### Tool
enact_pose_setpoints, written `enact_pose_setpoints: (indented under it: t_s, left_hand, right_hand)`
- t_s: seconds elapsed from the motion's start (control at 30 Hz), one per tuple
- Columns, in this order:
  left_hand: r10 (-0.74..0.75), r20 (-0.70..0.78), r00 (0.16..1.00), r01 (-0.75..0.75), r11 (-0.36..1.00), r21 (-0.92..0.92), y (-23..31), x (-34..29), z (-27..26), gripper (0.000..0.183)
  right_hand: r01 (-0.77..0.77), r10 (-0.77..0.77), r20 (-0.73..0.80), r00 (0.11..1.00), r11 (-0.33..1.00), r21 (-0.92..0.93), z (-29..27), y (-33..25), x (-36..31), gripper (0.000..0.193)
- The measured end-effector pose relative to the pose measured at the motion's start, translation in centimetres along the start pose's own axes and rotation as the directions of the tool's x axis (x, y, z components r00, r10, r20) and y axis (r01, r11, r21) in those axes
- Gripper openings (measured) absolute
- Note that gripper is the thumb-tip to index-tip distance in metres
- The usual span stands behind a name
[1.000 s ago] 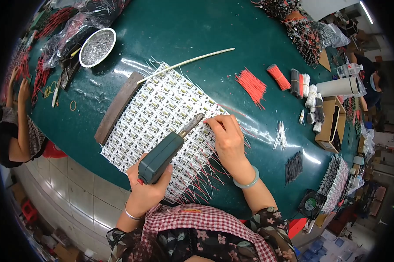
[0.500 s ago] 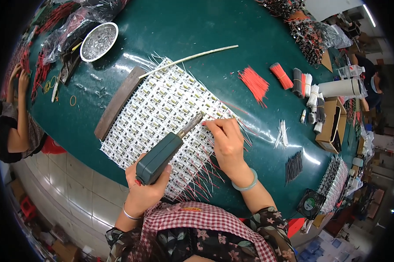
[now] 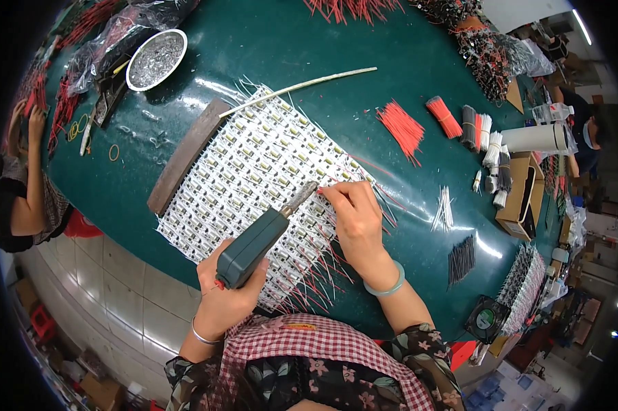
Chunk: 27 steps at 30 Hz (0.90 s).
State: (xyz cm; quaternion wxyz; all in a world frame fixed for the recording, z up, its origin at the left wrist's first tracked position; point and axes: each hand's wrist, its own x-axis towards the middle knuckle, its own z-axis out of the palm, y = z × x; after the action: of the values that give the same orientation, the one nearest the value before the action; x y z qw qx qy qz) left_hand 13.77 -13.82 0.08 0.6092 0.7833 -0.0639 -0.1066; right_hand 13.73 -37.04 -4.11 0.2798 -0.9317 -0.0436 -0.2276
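Observation:
A sheet of small white circuit boards (image 3: 250,161) lies on the green table in front of me, thin white and red wires sticking out along it. My left hand (image 3: 228,298) is closed around the handle of a dark green soldering gun (image 3: 253,248). Its metal tip points up and right over the boards, close to the fingertips of my right hand (image 3: 358,222). Those fingers are pinched together at the right side of the sheet, on what looks like a thin red wire (image 3: 320,192). Whether the tip touches the boards I cannot tell.
A dark bar (image 3: 185,161) edges the sheet's left side; a pale stick (image 3: 322,81) crosses its far corner. Red wires (image 3: 401,130), white wires (image 3: 443,209) and black wires (image 3: 461,262) lie right. A white bowl (image 3: 157,61) stands far left. Another person's arm (image 3: 29,178) shows left.
The soldering gun in my left hand has shifted slightly right, its tip still near my right fingertips. A spread of red wires has appeared at the table's far side. My right hand has barely moved.

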Motion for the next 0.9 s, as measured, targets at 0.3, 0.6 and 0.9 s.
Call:
enact_pose_setpoints:
  t_s: [0.3, 0.6, 0.9]
  left_hand:
    - [-0.014, 0.002, 1.0, 0.014, 0.997, 0.073, 0.1, -0.2, 0.0, 0.013]
    - [-0.006, 0.027, 1.0, 0.004, 0.996, 0.085, 0.8, -0.1, -0.3, 0.012]
    - [0.039, 0.018, 0.999, -0.04, 0.998, 0.043, 1.4, -0.1, -0.6, 0.016]
  right_hand:
    - [-0.005, 0.005, 0.047, 0.999, 1.0, 0.007, -0.2, 0.0, 0.3, 0.036]
    - [0.007, -0.008, 0.054, 0.998, 1.0, 0.015, -0.4, 0.1, 0.4, 0.035]
    - [0.006, -0.007, 0.046, 0.999, 1.0, 0.014, -0.4, -0.2, 0.5, 0.033]
